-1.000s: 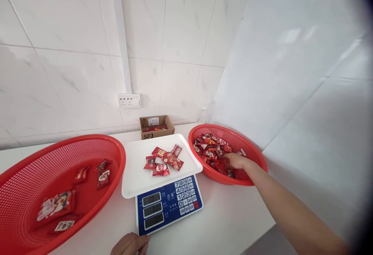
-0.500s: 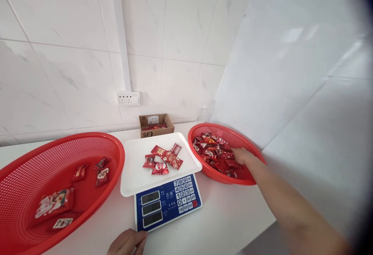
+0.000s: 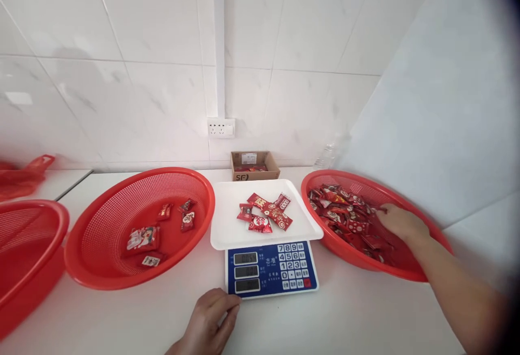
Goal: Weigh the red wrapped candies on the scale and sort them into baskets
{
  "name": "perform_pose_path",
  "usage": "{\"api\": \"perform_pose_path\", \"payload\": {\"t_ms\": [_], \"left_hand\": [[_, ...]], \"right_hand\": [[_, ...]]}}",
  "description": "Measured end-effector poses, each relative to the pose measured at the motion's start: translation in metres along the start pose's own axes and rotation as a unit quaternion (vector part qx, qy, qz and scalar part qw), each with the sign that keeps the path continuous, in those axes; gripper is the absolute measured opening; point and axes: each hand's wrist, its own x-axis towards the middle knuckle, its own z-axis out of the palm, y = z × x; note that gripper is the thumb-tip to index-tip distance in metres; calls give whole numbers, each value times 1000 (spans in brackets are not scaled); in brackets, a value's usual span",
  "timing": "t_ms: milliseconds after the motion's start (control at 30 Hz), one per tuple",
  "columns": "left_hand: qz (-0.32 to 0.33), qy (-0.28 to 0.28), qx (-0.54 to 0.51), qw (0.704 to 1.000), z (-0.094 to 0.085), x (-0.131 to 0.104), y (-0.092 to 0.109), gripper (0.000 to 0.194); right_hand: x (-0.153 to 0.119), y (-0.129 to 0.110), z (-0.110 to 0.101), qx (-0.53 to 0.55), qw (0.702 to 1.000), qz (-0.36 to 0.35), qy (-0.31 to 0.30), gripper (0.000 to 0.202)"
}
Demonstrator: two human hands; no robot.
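A blue scale with lit digits carries a white tray, on which several red candy packets lie in a loose cluster. My left hand rests at the scale's lower left corner, its fingers curled together; whether they hold anything is hidden. My right hand reaches into the right red basket, beside a heap of red packets. Its fingertips are pressed together against the packets, and what they grip cannot be made out. Several packets lie in the middle red basket.
A small cardboard box with red packets stands behind the tray, near the wall. To its right is a clear plastic item. Another red basket is at the far left, with a red plastic bag behind it.
The view has turned left, so the scale and baskets appear further right and the far left basket and bag have come in. My right hand has lifted slightly from the packets.
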Motion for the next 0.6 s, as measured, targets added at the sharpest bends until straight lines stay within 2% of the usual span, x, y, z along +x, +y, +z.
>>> {"api": "perform_pose_path", "payload": {"t_ms": [100,233,367,433,467,500,567,600], "left_hand": [[-14,-6,0,1000,-2,1,3,16],[-13,-3,3,1000,-1,-1,3,17],[-21,-16,-3,1000,1,-4,4,17],[-21,-20,-6,1000,0,-4,6,16],[-24,-23,-11,999,-1,-3,9,16],[-33,-27,-23,999,-2,-3,12,17],[-64,-40,-70,995,-4,0,19,24],[-83,-51,-100,990,-5,1,23,31]], "right_hand": [[-9,-13,-10,3,997,67,39,49],[-34,-32,-21,36,995,48,76,50],[-85,-62,-29,192,969,-4,153,52],[-120,-82,-25,277,948,-32,156,46],[-139,-93,-20,304,942,-40,137,43],[-158,-105,-13,328,939,-57,89,42],[-194,-132,7,381,914,-131,-56,45],[-210,-146,18,397,888,-174,-155,46]]}}
